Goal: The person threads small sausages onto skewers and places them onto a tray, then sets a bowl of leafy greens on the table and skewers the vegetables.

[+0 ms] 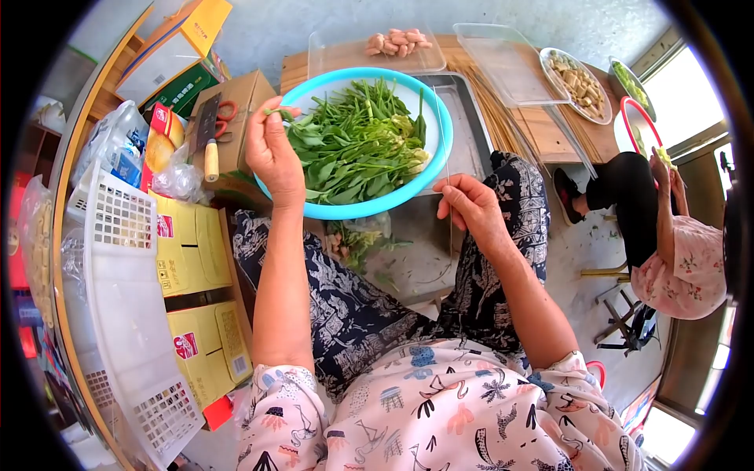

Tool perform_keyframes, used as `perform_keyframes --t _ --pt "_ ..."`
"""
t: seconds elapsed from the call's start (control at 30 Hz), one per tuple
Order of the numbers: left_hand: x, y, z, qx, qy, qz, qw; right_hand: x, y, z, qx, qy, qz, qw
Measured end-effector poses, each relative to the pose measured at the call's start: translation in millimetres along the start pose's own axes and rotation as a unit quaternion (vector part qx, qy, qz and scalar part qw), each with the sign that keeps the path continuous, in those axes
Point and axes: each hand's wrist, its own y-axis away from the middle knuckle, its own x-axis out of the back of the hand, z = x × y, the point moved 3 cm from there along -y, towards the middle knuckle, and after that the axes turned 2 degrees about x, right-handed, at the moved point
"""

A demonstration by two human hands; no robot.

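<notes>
My left hand [275, 149] is raised at the left rim of a blue-rimmed basin [345, 212], its fingers pinched on a small piece of leafy green [280, 114]. The basin is heaped with leafy greens [353, 149] on long stems. Just right of the basin, my right hand [473, 206] pinches a thin skewer [448, 161] between thumb and fingers. The skewer stands roughly upright in view, and its upper part crosses the basin's right edge. No food shows on it. Many loose skewers [503, 118] lie on the wooden table beyond.
A metal tray [465, 118] lies under the basin. Behind are sausage-like pieces [397, 41], a clear container [510, 63] and a plate of brown chunks [577, 86]. Left, a cleaver [210, 149] and red-handled scissors [226, 114] rest by a cardboard box [250, 102]. Another person [679, 267] sits right.
</notes>
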Motion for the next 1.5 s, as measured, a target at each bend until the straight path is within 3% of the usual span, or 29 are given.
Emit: perform_keyframes --t 0.1,0.2,0.3,0.43,0.6,0.67,0.73,0.77,0.83,0.9,1.1,1.23,1.37,1.5 --pt "7 -3 4 -0.022 0.016 0.026 0.999 -1 0 1 0.000 0.000 0.001 1.000" --pt "16 -10 -4 0.082 0.167 0.059 0.981 -1 -1 1 -0.003 -0.001 0.000 1.000" --pt "32 -23 -7 0.119 0.248 0.113 0.955 -1 -1 0 -0.008 0.002 -0.002 1.000" --pt "48 -47 17 0.079 0.262 0.122 0.954 1 -1 -2 -0.004 0.011 -0.003 1.000" --pt "42 -61 64 0.009 0.179 0.107 0.978 2 3 -6 0.006 -0.003 -0.005 1.000" --pt "33 -61 70 0.031 0.013 0.065 0.997 4 4 -6 0.010 -0.009 -0.005 1.000" --pt "22 -57 50 -0.010 -0.086 -0.029 0.996 6 4 -5 0.018 -0.021 -0.009 1.000" --pt "15 -51 38 -0.037 -0.135 -0.070 0.988 7 4 -6 0.019 -0.024 -0.009 0.999" --pt "3 -34 14 0.063 -0.192 -0.168 0.965 9 5 -7 0.021 -0.023 -0.011 0.999" --pt "-11 -13 7 0.103 -0.251 -0.237 0.933 10 6 -7 0.024 -0.028 -0.012 0.999" --pt "-39 18 -17 0.086 -0.359 -0.373 0.851 15 8 -5 0.031 -0.039 -0.013 0.999" --pt "-48 23 -10 0.059 -0.430 -0.394 0.811 18 9 -3 0.029 -0.049 -0.019 0.998" --pt "-45 21 -16 0.086 -0.434 -0.376 0.814 20 12 -6 0.033 -0.047 -0.015 0.998" --pt "-32 21 -35 0.113 -0.358 -0.353 0.857 21 13 -8 0.042 -0.043 -0.024 0.998"
